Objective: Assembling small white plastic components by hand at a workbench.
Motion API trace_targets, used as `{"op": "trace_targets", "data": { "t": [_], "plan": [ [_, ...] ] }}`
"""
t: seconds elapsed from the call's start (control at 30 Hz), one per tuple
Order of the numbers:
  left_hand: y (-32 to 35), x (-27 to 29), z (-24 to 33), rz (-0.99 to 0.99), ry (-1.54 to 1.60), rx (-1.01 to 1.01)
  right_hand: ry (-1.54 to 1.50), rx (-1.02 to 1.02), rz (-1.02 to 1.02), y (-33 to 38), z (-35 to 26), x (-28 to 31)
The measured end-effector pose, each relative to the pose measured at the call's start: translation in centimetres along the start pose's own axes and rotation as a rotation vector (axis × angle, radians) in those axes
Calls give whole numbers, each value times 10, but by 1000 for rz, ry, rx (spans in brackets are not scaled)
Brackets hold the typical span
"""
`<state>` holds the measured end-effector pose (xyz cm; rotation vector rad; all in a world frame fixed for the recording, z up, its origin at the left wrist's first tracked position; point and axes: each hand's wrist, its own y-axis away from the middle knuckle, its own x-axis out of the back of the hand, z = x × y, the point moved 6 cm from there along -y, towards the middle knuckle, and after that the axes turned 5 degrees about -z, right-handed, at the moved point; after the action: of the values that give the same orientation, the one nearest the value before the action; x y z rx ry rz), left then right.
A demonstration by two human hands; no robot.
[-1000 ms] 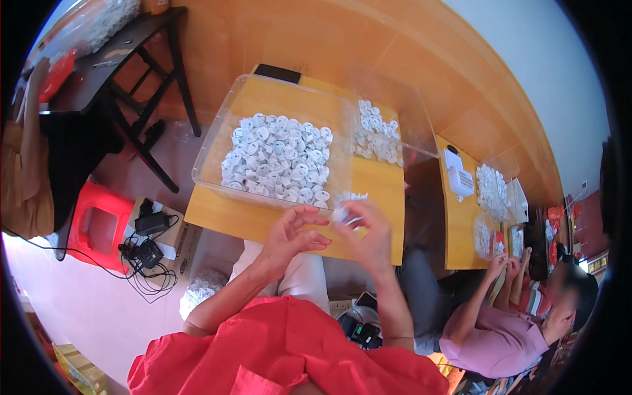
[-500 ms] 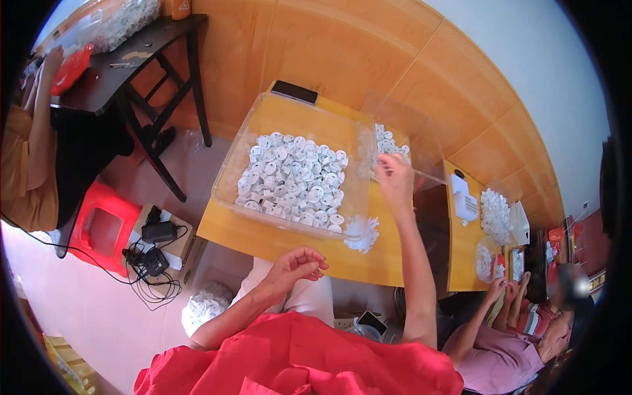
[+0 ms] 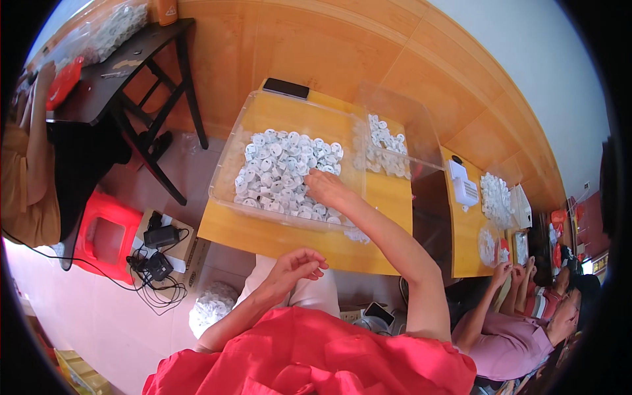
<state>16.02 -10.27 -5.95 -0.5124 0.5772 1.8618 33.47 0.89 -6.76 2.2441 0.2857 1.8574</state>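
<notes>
Head view is looking down on a person in a red top who is reaching the right hand [image 3: 327,189] into a clear plastic bin [image 3: 227,178] on the yellow table [image 3: 263,234]. That hand is lying on the heap of small white round parts [image 3: 280,172] filling the bin, fingers curled down among them; whether they are pinching one yet, I cannot tell. The left hand [image 3: 296,266] is waiting empty just off the table's near edge, fingers loosely bent and slightly apart. A second clear bin [image 3: 401,141] with more white parts is standing just beside the first. By my reckoning the picking-up step is underway; the next move is calling for a firm pinch on a part and a lift clear of the bin wall.
</notes>
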Motion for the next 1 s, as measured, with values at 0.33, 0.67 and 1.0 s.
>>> {"op": "trace_targets", "data": {
  "t": [0.33,0.67,1.0],
  "plan": [
    [10,4,0,2,-8,-34,-1047,2,90,41,4,48],
    [3,8,5,101,22,-89,-2098,197,77,172,-38,6],
    [-16,-24,2,78,-162,-138,-2278,77,178,192,-50,-68]
  ]
}}
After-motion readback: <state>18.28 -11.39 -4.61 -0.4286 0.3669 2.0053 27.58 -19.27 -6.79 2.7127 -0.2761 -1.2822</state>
